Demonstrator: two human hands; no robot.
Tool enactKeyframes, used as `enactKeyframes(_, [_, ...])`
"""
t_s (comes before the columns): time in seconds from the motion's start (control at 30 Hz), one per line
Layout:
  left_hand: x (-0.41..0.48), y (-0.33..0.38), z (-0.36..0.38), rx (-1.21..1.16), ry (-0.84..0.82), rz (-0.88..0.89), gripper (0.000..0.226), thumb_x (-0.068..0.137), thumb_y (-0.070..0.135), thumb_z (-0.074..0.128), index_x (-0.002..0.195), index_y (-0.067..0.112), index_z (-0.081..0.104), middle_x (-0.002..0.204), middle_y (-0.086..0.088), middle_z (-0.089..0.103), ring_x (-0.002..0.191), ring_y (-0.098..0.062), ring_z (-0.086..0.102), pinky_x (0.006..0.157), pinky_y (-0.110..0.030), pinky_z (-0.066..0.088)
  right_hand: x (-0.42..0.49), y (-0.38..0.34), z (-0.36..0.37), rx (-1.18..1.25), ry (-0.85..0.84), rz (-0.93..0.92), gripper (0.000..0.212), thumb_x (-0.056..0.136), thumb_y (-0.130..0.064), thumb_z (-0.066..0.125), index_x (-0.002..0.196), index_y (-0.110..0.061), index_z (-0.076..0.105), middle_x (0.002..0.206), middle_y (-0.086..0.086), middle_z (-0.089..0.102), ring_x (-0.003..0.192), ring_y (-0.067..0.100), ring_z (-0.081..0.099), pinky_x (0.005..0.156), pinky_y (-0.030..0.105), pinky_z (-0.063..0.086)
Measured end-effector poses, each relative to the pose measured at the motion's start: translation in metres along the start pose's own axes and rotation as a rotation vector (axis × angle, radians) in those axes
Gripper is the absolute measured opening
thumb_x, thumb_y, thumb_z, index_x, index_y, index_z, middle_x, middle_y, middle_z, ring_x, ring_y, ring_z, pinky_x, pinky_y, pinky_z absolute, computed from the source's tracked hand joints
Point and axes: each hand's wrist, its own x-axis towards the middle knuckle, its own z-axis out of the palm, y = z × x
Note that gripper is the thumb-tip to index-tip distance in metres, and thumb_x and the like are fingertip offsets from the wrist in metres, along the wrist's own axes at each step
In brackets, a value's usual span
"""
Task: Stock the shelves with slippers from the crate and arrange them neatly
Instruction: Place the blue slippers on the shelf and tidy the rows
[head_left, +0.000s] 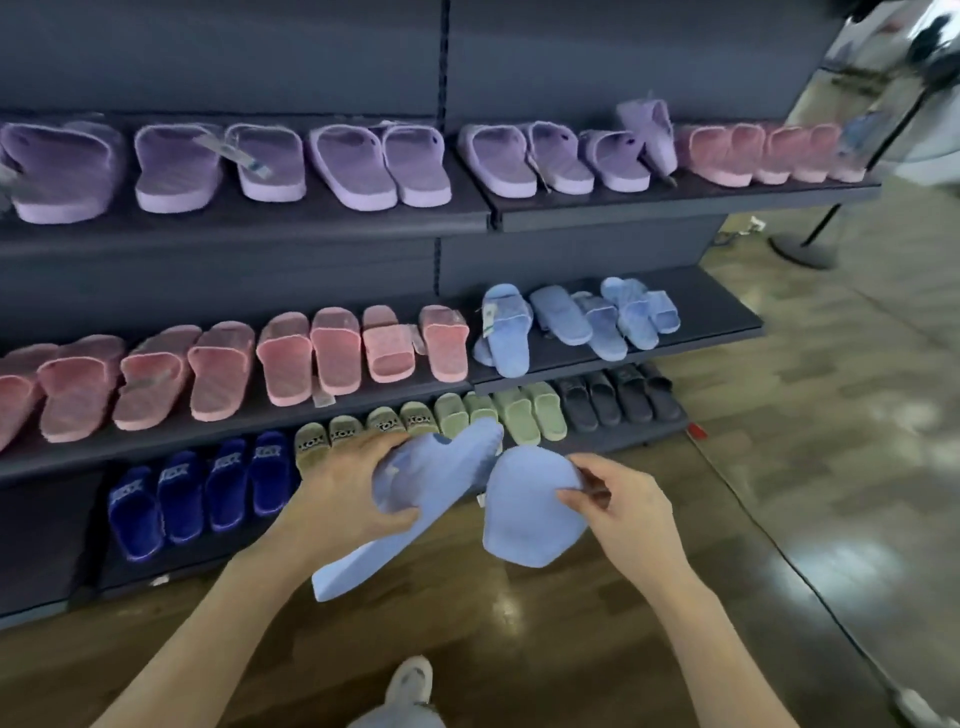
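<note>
My left hand (347, 488) grips a light blue slipper (415, 499) round its strap, toe pointing up towards the shelves. My right hand (618, 506) pinches the edge of a second light blue slipper (524, 512), which hangs with its sole facing me. Both are held above the floor in front of the lowest shelf. More light blue slippers (576, 325) lie loosely on the right part of the middle shelf (727, 332). No crate is in view.
Purple slippers (322, 161) and some pink ones fill the top shelf. Pink slippers (249, 369) line the middle shelf's left part. The bottom shelf holds dark blue (197, 493), olive, green and black pairs. A stanchion base (802, 252) stands to the right. My shoe (410, 686) is below.
</note>
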Motion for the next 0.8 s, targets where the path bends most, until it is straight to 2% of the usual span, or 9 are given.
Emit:
enactKeyframes(0.07, [0.030, -0.001, 0.007, 0.008, -0.083, 0.043, 0.076, 0.056, 0.058, 0.053, 0.118, 0.014, 0.060, 0.104, 0.004, 0.066, 0.088, -0.010, 0.059, 0.074, -0.011, 0.040, 0.013, 0.009, -0.007, 0.014, 0.027, 0.045, 0.029, 0.085, -0.023, 0.065, 0.113, -0.025, 0.063, 0.089, -0.011, 0.065, 0.084, 0.011, 0.060, 0.076, 0.027, 0.048])
enactKeyframes(0.13, [0.061, 0.001, 0.013, -0.012, -0.141, 0.082, 0.070, 0.057, 0.056, 0.055, 0.112, 0.013, 0.062, 0.098, 0.000, 0.069, 0.084, -0.008, 0.060, 0.071, -0.015, 0.043, 0.028, 0.018, -0.015, 0.026, 0.064, 0.085, 0.031, 0.084, -0.022, 0.066, 0.115, -0.023, 0.063, 0.088, -0.012, 0.064, 0.084, 0.010, 0.060, 0.078, 0.027, 0.049])
enactKeyframes(0.3, [0.140, 0.009, 0.037, -0.094, -0.168, 0.140, 0.080, 0.052, 0.061, 0.052, 0.122, 0.022, 0.053, 0.111, 0.013, 0.052, 0.099, -0.002, 0.050, 0.073, -0.015, 0.039, 0.062, 0.037, -0.041, 0.064, 0.129, 0.207, 0.033, 0.085, -0.022, 0.066, 0.118, -0.022, 0.062, 0.097, -0.008, 0.066, 0.090, 0.013, 0.062, 0.086, 0.036, 0.050])
enactKeyframes(0.4, [0.182, 0.016, 0.053, -0.099, -0.214, 0.171, 0.084, 0.053, 0.062, 0.055, 0.125, 0.018, 0.053, 0.117, 0.009, 0.055, 0.105, -0.010, 0.053, 0.080, -0.025, 0.043, 0.076, 0.053, -0.057, 0.063, 0.188, 0.254, 0.033, 0.086, -0.022, 0.065, 0.118, -0.019, 0.062, 0.099, -0.004, 0.067, 0.092, 0.016, 0.062, 0.086, 0.039, 0.050])
enactKeyframes(0.47, [0.206, 0.025, 0.064, -0.094, -0.220, 0.195, 0.087, 0.053, 0.062, 0.056, 0.126, 0.017, 0.053, 0.115, 0.011, 0.055, 0.105, -0.010, 0.053, 0.081, -0.024, 0.041, 0.083, 0.066, -0.068, 0.071, 0.226, 0.280, 0.029, 0.085, -0.022, 0.065, 0.114, -0.021, 0.063, 0.094, -0.007, 0.068, 0.088, 0.015, 0.062, 0.083, 0.040, 0.051])
enactKeyframes(0.6, [0.245, 0.057, 0.091, -0.104, -0.291, 0.255, 0.080, 0.052, 0.062, 0.055, 0.124, 0.026, 0.052, 0.111, 0.014, 0.055, 0.103, -0.008, 0.054, 0.084, -0.032, 0.047, 0.099, 0.100, -0.089, 0.082, 0.295, 0.327, 0.024, 0.083, -0.021, 0.065, 0.107, -0.025, 0.065, 0.088, -0.012, 0.067, 0.085, 0.012, 0.063, 0.079, 0.038, 0.052])
enactKeyframes(0.63, [0.253, 0.066, 0.099, -0.095, -0.299, 0.264, 0.081, 0.052, 0.064, 0.054, 0.124, 0.027, 0.052, 0.110, 0.016, 0.054, 0.103, -0.008, 0.053, 0.083, -0.031, 0.047, 0.104, 0.110, -0.095, 0.086, 0.308, 0.338, 0.024, 0.083, -0.021, 0.066, 0.107, -0.026, 0.065, 0.087, -0.013, 0.067, 0.084, 0.011, 0.063, 0.078, 0.037, 0.052])
enactKeyframes(0.73, [0.277, 0.091, 0.128, -0.076, -0.297, 0.266, 0.083, 0.051, 0.067, 0.052, 0.124, 0.027, 0.051, 0.105, 0.030, 0.046, 0.100, 0.000, 0.050, 0.077, -0.017, 0.041, 0.115, 0.146, -0.116, 0.097, 0.315, 0.348, 0.025, 0.082, -0.020, 0.066, 0.106, -0.027, 0.065, 0.087, -0.014, 0.067, 0.082, 0.010, 0.063, 0.078, 0.035, 0.051])
enactKeyframes(0.8, [0.292, 0.112, 0.147, -0.081, -0.284, 0.260, 0.084, 0.051, 0.067, 0.052, 0.124, 0.026, 0.052, 0.104, 0.031, 0.045, 0.098, 0.003, 0.048, 0.076, -0.016, 0.040, 0.123, 0.171, -0.135, 0.102, 0.303, 0.345, 0.026, 0.082, -0.019, 0.066, 0.106, -0.026, 0.065, 0.088, -0.013, 0.067, 0.083, 0.011, 0.062, 0.078, 0.035, 0.051])
